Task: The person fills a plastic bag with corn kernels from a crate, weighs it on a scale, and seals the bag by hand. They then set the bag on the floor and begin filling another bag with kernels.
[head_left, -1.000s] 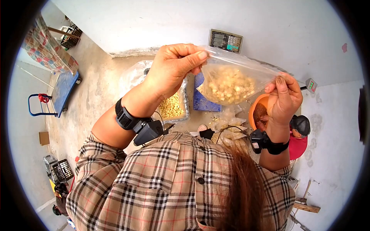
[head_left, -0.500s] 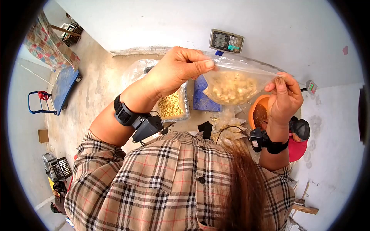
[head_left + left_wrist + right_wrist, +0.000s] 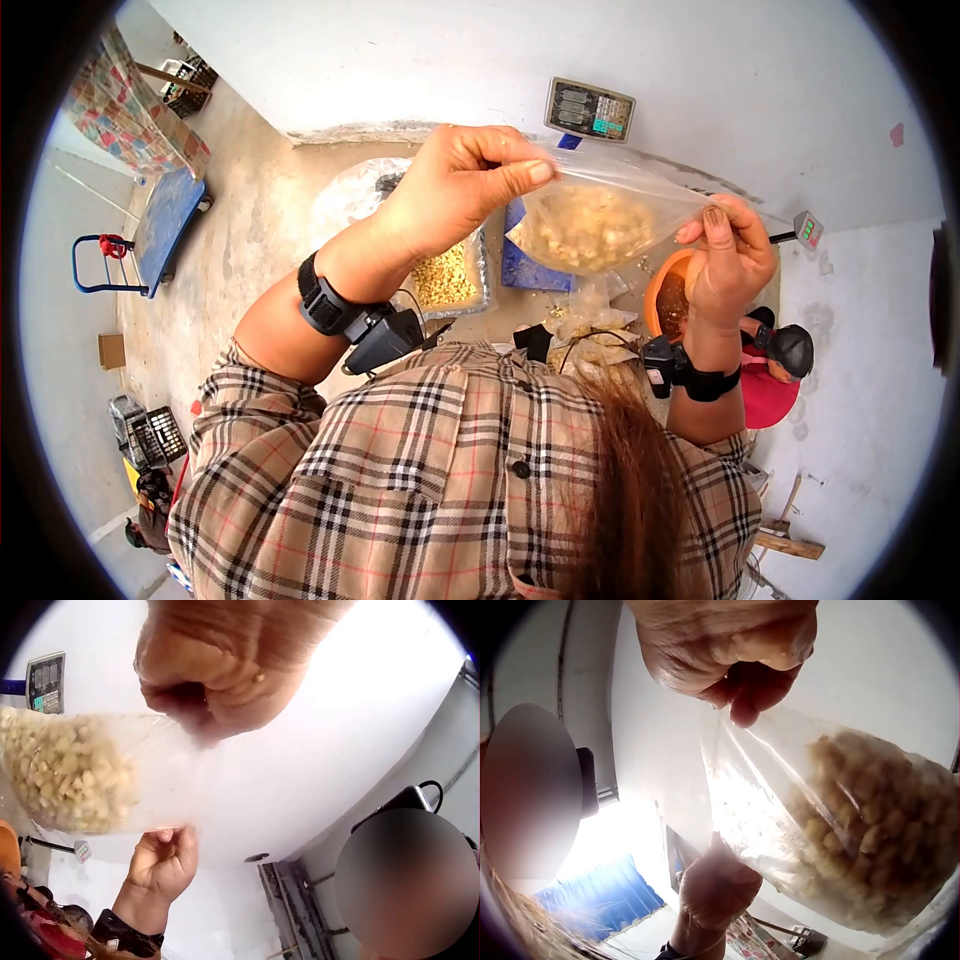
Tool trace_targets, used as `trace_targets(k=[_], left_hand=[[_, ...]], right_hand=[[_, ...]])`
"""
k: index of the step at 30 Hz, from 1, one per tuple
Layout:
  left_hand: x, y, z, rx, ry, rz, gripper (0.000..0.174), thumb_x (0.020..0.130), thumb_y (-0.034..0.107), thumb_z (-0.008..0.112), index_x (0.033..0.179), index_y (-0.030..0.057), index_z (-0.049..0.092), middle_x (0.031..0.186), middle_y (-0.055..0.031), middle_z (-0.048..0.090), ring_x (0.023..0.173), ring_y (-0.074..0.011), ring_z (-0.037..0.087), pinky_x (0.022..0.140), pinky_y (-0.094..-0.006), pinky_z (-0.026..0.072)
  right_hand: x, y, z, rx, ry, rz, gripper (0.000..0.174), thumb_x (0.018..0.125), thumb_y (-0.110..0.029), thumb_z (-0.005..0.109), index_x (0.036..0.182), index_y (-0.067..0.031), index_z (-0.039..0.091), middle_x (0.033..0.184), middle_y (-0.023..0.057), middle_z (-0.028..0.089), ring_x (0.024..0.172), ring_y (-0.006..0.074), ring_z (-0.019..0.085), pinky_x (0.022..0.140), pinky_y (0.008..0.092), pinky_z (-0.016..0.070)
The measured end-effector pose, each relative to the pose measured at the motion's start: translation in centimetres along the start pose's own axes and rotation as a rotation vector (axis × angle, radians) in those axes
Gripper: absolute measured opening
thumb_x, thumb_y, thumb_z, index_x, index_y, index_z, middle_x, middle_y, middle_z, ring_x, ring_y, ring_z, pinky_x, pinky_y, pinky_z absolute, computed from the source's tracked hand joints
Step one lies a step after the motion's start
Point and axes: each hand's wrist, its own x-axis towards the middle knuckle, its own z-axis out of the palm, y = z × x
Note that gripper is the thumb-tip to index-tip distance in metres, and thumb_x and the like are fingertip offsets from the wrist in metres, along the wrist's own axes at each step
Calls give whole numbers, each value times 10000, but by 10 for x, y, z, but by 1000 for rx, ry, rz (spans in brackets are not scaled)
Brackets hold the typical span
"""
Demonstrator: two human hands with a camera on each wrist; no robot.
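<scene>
A clear plastic bag (image 3: 588, 228) of pale, chunky pieces hangs in the air between my two hands. My left hand (image 3: 475, 190) pinches its upper left corner between thumb and bent fingers. At the opposite upper corner, my right hand (image 3: 728, 262) pinches the plastic with thumb and fingertips. The top edge stretches between both grips, and the pale pieces (image 3: 71, 776) sit in the lower part of the bag in the left wrist view. From the right wrist, the bag (image 3: 877, 832) looks bulging and shiny, with the left hand (image 3: 716, 892) at the far corner.
Below are a plastic-lined tray (image 3: 487, 275) of yellowish pieces, a blue platform (image 3: 535, 262), filled bags (image 3: 595, 325) and an orange basin (image 3: 655, 300). A scale display (image 3: 590, 110) stands by the wall. A person in red (image 3: 768, 390) is at the right; a blue cart (image 3: 168, 230) stands left.
Both hands have shifted slightly lower, and the right hand a little to the left, with the bag still held between them. The other person's hand has left the orange basin.
</scene>
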Motion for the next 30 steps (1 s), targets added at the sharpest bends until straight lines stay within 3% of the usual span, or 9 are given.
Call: trace_targets(k=[8,14,18,21,24,30], left_hand=[[-1,-3,0,138,80,137,117,787,104,625,845,5,649,742,-6,563,669,-75,470,603,-207,376],[-1,-7,-1,-20,12,82,99,765,95,645,835,25,652,742,-16,566,684,-82,486,618,-217,392],[-2,-4,-2,50,-13,68,94,745,78,662,824,27,652,748,-19,571,685,-87,492,614,-221,397],[-2,-3,-2,68,-12,67,96,737,71,668,819,24,652,751,-20,574,689,-89,498,614,-223,401],[-3,-2,-3,93,3,66,97,739,76,668,818,23,653,750,-18,575,694,-90,504,618,-224,404],[-4,-1,-1,111,29,63,92,746,84,663,812,20,655,739,-14,571,698,-87,508,626,-223,409]], right_hand=[[1,-7,10,-79,35,-44,23,684,24,543,707,27,540,653,61,554,558,155,507,518,258,418],[4,-13,17,-95,9,-90,66,623,67,545,628,19,501,618,57,526,540,153,474,502,260,387],[3,-12,15,-12,18,-46,50,678,74,547,694,27,539,630,71,536,546,151,498,519,253,409],[0,-18,22,319,38,89,62,762,40,546,820,46,565,650,88,550,558,152,531,541,251,441],[-1,-13,18,303,-14,59,131,812,-2,533,922,67,551,666,97,558,567,150,549,559,253,462],[-2,-15,20,288,-7,62,118,805,4,534,904,65,554,663,91,557,564,142,543,563,246,456]])
